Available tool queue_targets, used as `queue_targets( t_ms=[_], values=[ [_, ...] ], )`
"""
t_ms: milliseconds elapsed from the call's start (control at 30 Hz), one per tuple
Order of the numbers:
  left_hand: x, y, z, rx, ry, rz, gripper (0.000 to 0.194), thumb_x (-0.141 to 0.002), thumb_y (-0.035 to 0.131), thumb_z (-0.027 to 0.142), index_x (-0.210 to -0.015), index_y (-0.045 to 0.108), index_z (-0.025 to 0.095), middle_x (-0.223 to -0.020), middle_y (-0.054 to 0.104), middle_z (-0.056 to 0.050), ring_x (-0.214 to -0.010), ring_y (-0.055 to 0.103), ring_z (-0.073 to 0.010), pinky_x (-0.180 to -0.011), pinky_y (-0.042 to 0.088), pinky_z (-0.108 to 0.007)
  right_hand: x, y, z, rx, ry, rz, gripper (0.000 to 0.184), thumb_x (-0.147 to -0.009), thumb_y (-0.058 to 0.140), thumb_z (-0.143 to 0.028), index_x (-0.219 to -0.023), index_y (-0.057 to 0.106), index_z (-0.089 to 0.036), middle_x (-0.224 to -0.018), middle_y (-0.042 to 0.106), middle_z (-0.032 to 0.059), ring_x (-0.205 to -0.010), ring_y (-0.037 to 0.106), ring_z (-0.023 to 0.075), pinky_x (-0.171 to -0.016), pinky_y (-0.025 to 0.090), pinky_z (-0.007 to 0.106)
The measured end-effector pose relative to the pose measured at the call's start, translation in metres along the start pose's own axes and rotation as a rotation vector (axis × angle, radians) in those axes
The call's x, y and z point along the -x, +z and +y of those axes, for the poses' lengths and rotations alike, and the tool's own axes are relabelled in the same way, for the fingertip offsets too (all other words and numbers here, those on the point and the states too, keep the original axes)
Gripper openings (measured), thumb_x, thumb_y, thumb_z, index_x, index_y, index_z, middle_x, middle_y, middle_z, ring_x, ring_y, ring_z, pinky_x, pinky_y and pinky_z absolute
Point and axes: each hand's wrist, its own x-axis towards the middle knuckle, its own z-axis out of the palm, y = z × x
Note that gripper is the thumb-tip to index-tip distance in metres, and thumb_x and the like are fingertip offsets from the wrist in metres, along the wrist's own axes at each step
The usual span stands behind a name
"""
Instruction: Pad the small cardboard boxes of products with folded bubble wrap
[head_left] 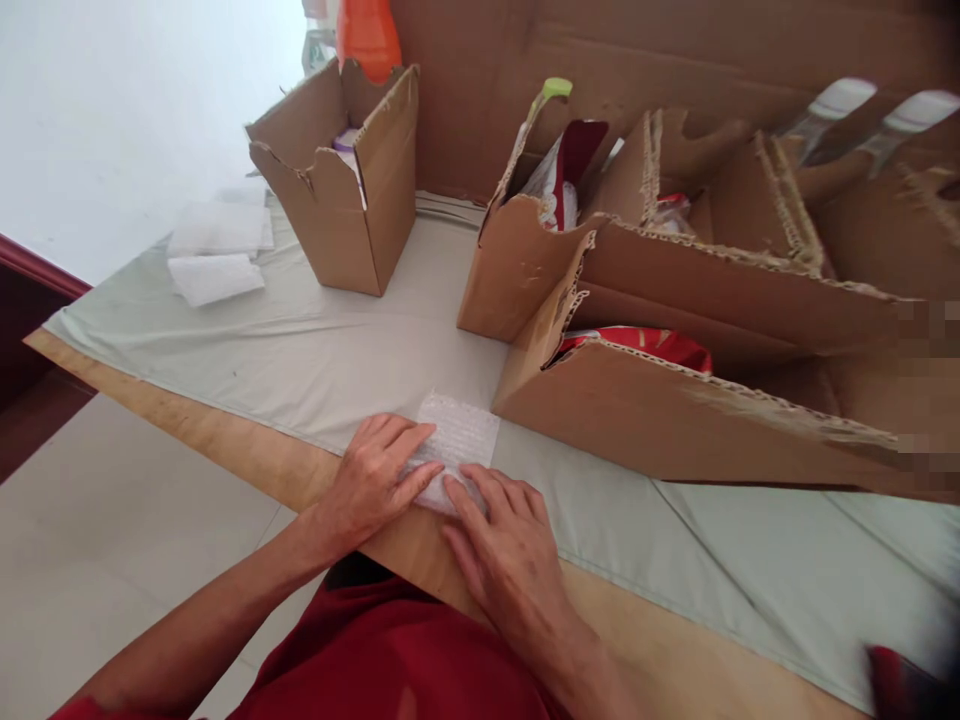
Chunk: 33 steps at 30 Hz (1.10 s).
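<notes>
A small sheet of bubble wrap point(459, 432) lies flat at the table's front edge, its near part folded or doubled over. My left hand point(384, 465) rests on its left side, fingers stretched out and thumb along the near part. From the right, my right hand point(506, 520) presses its fingertips on the near right part, fingers extended. Nothing is gripped in either hand. What lies beneath the fingers is hidden.
Bubble wrap pieces point(217, 255) lie at the table's left. A cardboard holder point(375, 200) stands behind them, near an orange bottle point(367, 40). On the right, a long cardboard box point(675, 420) holds a red packet point(652, 346); divided compartments point(525, 260) stand behind it.
</notes>
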Motion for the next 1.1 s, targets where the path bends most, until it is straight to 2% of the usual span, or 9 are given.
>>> queue_targets(
  t_ms=[67, 167, 300, 433, 600, 767, 833, 967, 1100],
  values=[
    [0.004, -0.006, 0.005, 0.089, -0.136, 0.072, 0.031, -0.098, 0.061, 0.027, -0.126, 0.063, 0.012, -0.112, 0.068, -0.015, -0.103, 0.064, -0.0270, -0.091, 0.053, -0.045, -0.006, 0.004, 0.005, -0.038, 0.018, 0.045, 0.026, -0.101, 0.047, -0.013, -0.123, 0.062, -0.015, -0.116, 0.072, 0.0113, -0.100, 0.065, 0.0273, -0.085, 0.047, 0.043],
    [0.021, -0.020, 0.017, 0.390, -0.492, 0.156, 0.035, -0.098, 0.062, 0.029, -0.131, 0.062, 0.020, -0.117, 0.068, -0.011, -0.109, 0.066, -0.0235, -0.097, 0.054, -0.041, -0.009, 0.004, 0.012, -0.191, 0.147, 0.167, 0.021, -0.103, 0.051, -0.020, -0.120, 0.063, -0.017, -0.105, 0.075, 0.0080, -0.091, 0.068, 0.0230, -0.081, 0.051, 0.037],
    [0.037, -0.023, 0.036, 1.014, -0.850, 0.074, 0.044, -0.093, 0.070, 0.037, -0.133, 0.062, 0.022, -0.127, 0.071, -0.011, -0.117, 0.068, -0.0260, -0.101, 0.056, -0.043, -0.004, -0.005, 0.006, -0.456, 0.412, 0.180, 0.025, -0.100, 0.059, -0.030, -0.122, 0.064, -0.021, -0.105, 0.076, 0.0057, -0.088, 0.072, 0.0198, -0.074, 0.056, 0.029],
    [0.030, -0.006, 0.049, 1.368, -0.828, -0.080, 0.055, -0.084, 0.078, 0.044, -0.131, 0.064, 0.019, -0.130, 0.071, -0.014, -0.123, 0.066, -0.0302, -0.109, 0.051, -0.049, 0.002, -0.009, -0.008, -0.602, 0.412, 0.132, 0.022, -0.098, 0.058, -0.028, -0.118, 0.066, -0.025, -0.104, 0.075, 0.0040, -0.089, 0.072, 0.0192, -0.074, 0.058, 0.028],
    [0.023, 0.006, 0.055, 1.350, -0.881, -0.012, 0.046, -0.080, 0.082, 0.044, -0.117, 0.067, 0.019, -0.113, 0.077, -0.010, -0.108, 0.071, -0.0260, -0.097, 0.057, -0.041, 0.012, -0.011, -0.002, -0.507, 0.323, 0.180, 0.022, -0.099, 0.059, -0.033, -0.118, 0.067, -0.025, -0.121, 0.068, 0.0100, -0.109, 0.067, 0.0244, -0.091, 0.057, 0.040],
    [0.031, 0.011, 0.057, 1.266, -0.818, 0.011, 0.042, -0.081, 0.081, 0.044, -0.113, 0.066, 0.021, -0.106, 0.076, -0.006, -0.099, 0.072, -0.0237, -0.091, 0.059, -0.039, 0.019, -0.017, 0.009, -0.711, 0.402, 0.101, 0.050, -0.095, 0.065, -0.044, -0.139, 0.055, -0.024, -0.142, 0.058, 0.0142, -0.126, 0.061, 0.0275, -0.097, 0.057, 0.040],
    [0.034, 0.013, 0.057, 1.203, -0.789, 0.007, 0.040, -0.082, 0.080, 0.044, -0.113, 0.066, 0.024, -0.102, 0.076, -0.004, -0.094, 0.072, -0.0232, -0.086, 0.061, -0.038, 0.020, -0.016, 0.005, -0.856, 0.431, 0.051, 0.053, -0.092, 0.067, -0.043, -0.139, 0.055, -0.023, -0.136, 0.063, 0.0129, -0.118, 0.066, 0.0259, -0.095, 0.058, 0.037],
    [0.035, 0.014, 0.056, 1.084, -0.687, -0.099, 0.037, -0.085, 0.078, 0.043, -0.116, 0.065, 0.028, -0.101, 0.076, -0.003, -0.089, 0.073, -0.0228, -0.079, 0.062, -0.035, 0.023, -0.018, 0.000, -0.922, 0.503, 0.096, 0.022, -0.091, 0.063, -0.033, -0.110, 0.066, -0.022, -0.093, 0.074, 0.0026, -0.082, 0.070, 0.0176, -0.075, 0.057, 0.026],
    [0.032, 0.010, 0.051, 1.057, -0.595, -0.154, 0.057, -0.085, 0.075, 0.056, -0.131, 0.059, 0.028, -0.112, 0.075, -0.006, -0.095, 0.073, -0.0240, -0.080, 0.062, -0.032, 0.034, -0.059, 0.017, -0.720, 0.464, 0.103, 0.015, -0.092, 0.065, -0.034, -0.104, 0.069, -0.026, -0.090, 0.074, -0.0004, -0.078, 0.070, 0.0168, -0.070, 0.057, 0.024]
  ],
)
